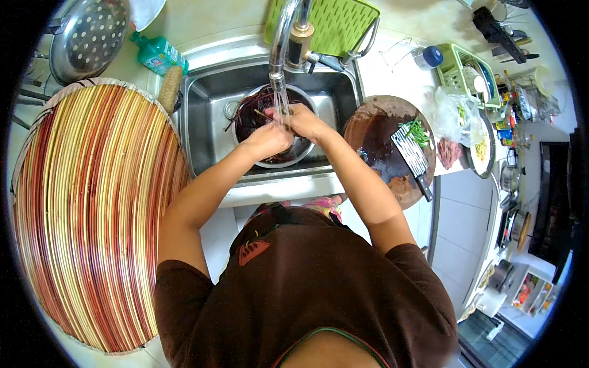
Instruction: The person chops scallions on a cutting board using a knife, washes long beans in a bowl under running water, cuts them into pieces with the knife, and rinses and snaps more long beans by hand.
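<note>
Both my hands meet under the running water of the faucet (279,61), above a metal bowl (288,161) in the sink (202,129). Dark purple-red vegetable stalks (250,116) fill the bowl, and a few poke over its left rim. My left hand (273,138) is closed, its fingers turned in toward the other hand. My right hand (303,121) is closed too, in a pinch against the left. A thin stalk (264,115) sticks out leftward from between them. The fingertips are partly hidden by the water and by each other.
Right of the sink, a round wooden chopping board (374,132) bears a cleaver (412,156) and cut greens (417,131). Raw meat (450,153) and a plastic bag (457,116) lie beyond. At left stand a large striped round cover (98,214) and a green bottle (159,54).
</note>
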Motion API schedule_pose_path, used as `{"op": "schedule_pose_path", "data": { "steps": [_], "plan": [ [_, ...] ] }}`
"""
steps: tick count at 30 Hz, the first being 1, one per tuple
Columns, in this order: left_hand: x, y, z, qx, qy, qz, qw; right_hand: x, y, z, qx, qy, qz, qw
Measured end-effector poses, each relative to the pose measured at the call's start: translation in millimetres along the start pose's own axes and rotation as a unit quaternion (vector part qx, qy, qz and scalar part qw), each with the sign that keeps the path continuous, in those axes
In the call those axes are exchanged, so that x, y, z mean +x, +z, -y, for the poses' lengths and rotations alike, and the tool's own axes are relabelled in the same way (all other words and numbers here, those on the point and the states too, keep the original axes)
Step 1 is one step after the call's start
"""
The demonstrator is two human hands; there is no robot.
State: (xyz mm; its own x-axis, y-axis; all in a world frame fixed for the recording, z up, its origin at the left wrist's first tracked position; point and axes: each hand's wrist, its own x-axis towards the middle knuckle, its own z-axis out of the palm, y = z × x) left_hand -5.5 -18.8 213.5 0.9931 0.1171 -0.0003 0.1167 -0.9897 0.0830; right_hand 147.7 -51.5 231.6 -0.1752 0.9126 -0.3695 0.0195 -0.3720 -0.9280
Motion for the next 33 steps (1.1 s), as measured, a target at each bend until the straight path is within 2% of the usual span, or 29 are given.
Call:
{"op": "schedule_pose_path", "data": {
  "steps": [1, 4, 7, 10, 13, 14, 15, 17, 18, 19, 21, 24, 27, 28, 31, 32, 33],
  "plan": [
    [2.3, -4.4, -2.5, -0.033, 0.009, 0.013, 0.999, 2.1, 1.0, -4.9, -0.016, 0.006, 0.015, 1.000],
    [6.8, -2.6, 0.7, -0.023, 0.053, 0.045, 0.997, 8.5, -3.9, -12.0, -0.154, -0.021, 0.034, 0.987],
    [12.5, -2.6, 1.6, 0.054, 0.034, 0.119, 0.991, 8.5, -0.3, -10.7, -0.133, -0.016, -0.017, 0.991],
    [4.7, 7.4, 9.1, -0.038, 0.067, -0.034, 0.996, 14.8, 6.5, -17.1, 0.089, -0.030, -0.105, 0.990],
    [-15.6, -2.5, 3.1, -0.121, 0.003, -0.224, 0.967, 1.0, -3.0, 2.1, 0.238, -0.062, -0.175, 0.954],
    [-23.2, 9.3, -0.7, -0.189, -0.146, -0.207, 0.949, -0.7, -5.8, 3.6, 0.283, -0.078, -0.166, 0.941],
    [-22.6, -1.8, -7.5, -0.240, -0.280, -0.212, 0.905, -3.4, -5.8, 9.1, 0.279, -0.088, -0.161, 0.943],
    [-7.8, 2.5, -8.4, -0.287, -0.305, -0.319, 0.850, -10.4, -2.7, 19.7, 0.271, -0.105, -0.157, 0.944],
    [-5.1, 15.3, -1.5, -0.354, -0.303, -0.261, 0.846, -8.7, -0.8, 18.8, 0.266, -0.113, -0.158, 0.944],
    [-0.7, 23.3, 8.2, -0.428, -0.333, -0.139, 0.828, -13.2, 5.9, 31.7, 0.291, -0.138, -0.171, 0.931],
    [12.5, 36.7, 8.6, -0.536, -0.299, -0.183, 0.768, -11.6, 3.2, 40.2, 0.303, -0.193, -0.162, 0.919],
    [22.4, 44.3, 11.8, -0.486, -0.307, -0.156, 0.803, -23.7, -11.4, 62.4, 0.418, -0.229, -0.167, 0.863],
    [25.7, 62.6, 12.0, -0.463, -0.258, -0.268, 0.804, -43.5, -19.2, 80.2, 0.434, -0.239, -0.184, 0.849],
    [23.9, 69.9, 21.4, -0.426, -0.261, -0.212, 0.840, -48.5, -22.3, 87.4, 0.415, -0.267, -0.186, 0.850],
    [20.4, 76.3, 18.2, -0.463, -0.317, -0.174, 0.809, -62.8, -24.3, 106.9, 0.399, -0.301, -0.183, 0.846],
    [13.6, 107.2, 32.5, -0.352, -0.298, -0.129, 0.878, -69.5, -24.8, 115.8, 0.403, -0.316, -0.177, 0.841],
    [7.0, 109.0, 33.3, -0.349, -0.323, -0.121, 0.871, -74.8, -27.7, 121.8, 0.384, -0.329, -0.163, 0.847]
  ]
}}
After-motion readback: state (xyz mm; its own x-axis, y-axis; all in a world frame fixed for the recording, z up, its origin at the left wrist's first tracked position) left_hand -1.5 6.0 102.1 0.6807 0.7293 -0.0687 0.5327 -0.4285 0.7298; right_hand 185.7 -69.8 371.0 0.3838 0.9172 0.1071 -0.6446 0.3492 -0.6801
